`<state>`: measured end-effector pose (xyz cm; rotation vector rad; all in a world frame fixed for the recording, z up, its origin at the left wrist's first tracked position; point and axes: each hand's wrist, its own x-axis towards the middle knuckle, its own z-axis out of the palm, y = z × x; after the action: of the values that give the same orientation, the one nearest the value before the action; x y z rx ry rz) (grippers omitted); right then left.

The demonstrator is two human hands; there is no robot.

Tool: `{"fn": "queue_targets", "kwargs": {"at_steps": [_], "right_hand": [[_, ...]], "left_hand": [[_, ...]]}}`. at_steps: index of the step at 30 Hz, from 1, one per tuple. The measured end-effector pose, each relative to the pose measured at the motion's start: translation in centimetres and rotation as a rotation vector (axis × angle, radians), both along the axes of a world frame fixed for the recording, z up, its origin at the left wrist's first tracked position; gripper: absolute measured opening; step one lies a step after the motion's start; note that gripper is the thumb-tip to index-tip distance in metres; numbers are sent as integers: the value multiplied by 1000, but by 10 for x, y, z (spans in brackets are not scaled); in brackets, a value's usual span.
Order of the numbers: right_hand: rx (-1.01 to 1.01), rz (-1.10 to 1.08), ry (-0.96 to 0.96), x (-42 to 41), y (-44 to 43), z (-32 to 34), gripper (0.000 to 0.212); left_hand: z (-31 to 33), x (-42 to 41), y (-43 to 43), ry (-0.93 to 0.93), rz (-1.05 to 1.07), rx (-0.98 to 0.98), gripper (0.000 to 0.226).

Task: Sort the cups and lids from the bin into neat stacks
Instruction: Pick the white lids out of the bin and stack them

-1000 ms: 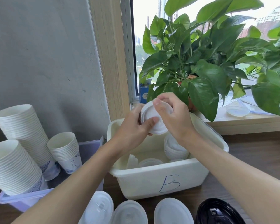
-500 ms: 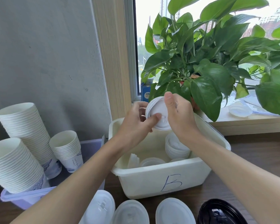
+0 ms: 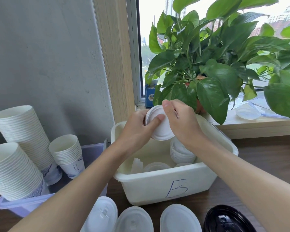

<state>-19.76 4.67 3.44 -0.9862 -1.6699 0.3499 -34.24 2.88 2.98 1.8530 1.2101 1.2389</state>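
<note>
1. Both hands hold a white round lid up above the far side of a white bin marked "B".
2. The left hand has its grip curled round the lid's left rim, thumb across its face.
3. The right hand pinches the lid's top right edge.
4. Inside the bin, a stack of white lids stands at the right, with loose lids beside it.
5. To the left, three paper cup stacks stand in a lavender bin.
6. Three white lids and a black lid lie on the wooden surface nearest the camera.
</note>
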Motion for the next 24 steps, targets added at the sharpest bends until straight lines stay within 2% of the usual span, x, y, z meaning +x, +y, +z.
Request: {"fn": "queue_targets", "kwargs": {"at_steps": [4, 13, 17, 20, 22, 24], "right_hand": [[-88, 71, 40, -1, 1, 0, 53], [-35, 20, -66, -3, -6, 3, 45], [-47, 13, 8, -3, -3, 1, 47], [-2, -63, 136, 1, 0, 1, 44], [-1, -74, 139, 4, 2, 1, 38], [-35, 5, 118, 5, 1, 0, 24]], "left_hand": [[1, -1, -2, 5, -70, 70, 5], [-1, -2, -1, -20, -85, 103, 14], [1, 2, -5, -38, -60, 91, 21], [2, 3, -6, -46, -35, -13, 27], [2, 2, -4, -33, -18, -38, 27], [1, 0, -3, -11, -18, -9, 28]]}}
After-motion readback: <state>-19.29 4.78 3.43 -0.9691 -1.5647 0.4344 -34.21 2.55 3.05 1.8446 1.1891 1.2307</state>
